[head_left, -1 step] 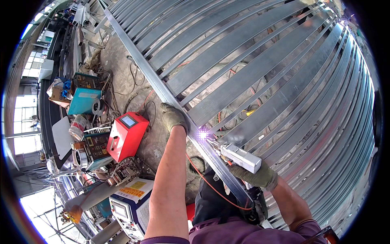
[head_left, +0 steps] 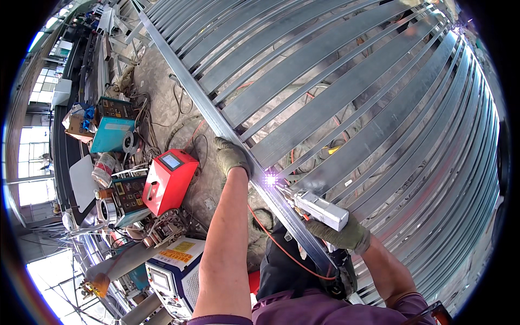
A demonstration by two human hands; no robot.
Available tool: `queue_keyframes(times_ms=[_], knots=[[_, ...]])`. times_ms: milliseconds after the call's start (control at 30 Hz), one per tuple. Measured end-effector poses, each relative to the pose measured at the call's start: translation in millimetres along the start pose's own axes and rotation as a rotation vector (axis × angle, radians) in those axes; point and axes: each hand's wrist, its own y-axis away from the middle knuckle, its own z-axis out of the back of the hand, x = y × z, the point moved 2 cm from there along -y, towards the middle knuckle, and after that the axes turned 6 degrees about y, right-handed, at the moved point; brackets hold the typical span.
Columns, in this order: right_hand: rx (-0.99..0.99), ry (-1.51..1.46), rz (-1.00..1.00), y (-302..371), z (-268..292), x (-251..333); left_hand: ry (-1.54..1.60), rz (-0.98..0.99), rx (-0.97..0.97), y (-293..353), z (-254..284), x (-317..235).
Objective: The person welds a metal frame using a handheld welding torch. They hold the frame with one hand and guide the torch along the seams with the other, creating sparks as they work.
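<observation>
A long steel rail (head_left: 208,111) runs diagonally from the upper left down towards my body. My left hand (head_left: 232,157), in an olive work glove, is closed over the rail's left edge, its fingertips partly hidden. In my gloved right hand (head_left: 344,235) is a handheld welding torch (head_left: 322,210) with a silver boxy body. The torch's nozzle points up-left at the rail, where a bright violet-white welding spark (head_left: 270,179) glows by the end of a flat steel slat (head_left: 295,142). Several such slats join the rail side by side, with narrower bars between them.
Left of the rail stand a red machine (head_left: 170,181) with a small screen, a teal machine (head_left: 114,132) and a white-and-blue cabinet (head_left: 176,271). An orange-red hose (head_left: 276,241) curves near my legs. Cables lie on the concrete floor (head_left: 157,81). Another violet glow (head_left: 457,27) shows at the far right.
</observation>
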Motion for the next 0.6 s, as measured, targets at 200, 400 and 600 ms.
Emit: queue_keyframes(times_ms=[200, 400, 600], knots=[[0.008, -0.29, -0.126, 1, -4, -6, 0.266, -0.015, 0.054, -23, -7, 17], [0.009, -0.111, -0.042, 3, 0, -8, 0.132, 0.01, -0.005, 12, -8, -8], [0.019, 0.1, 0.056, 9, 0, -29, 0.006, -0.032, -0.028, 2, -5, -2]])
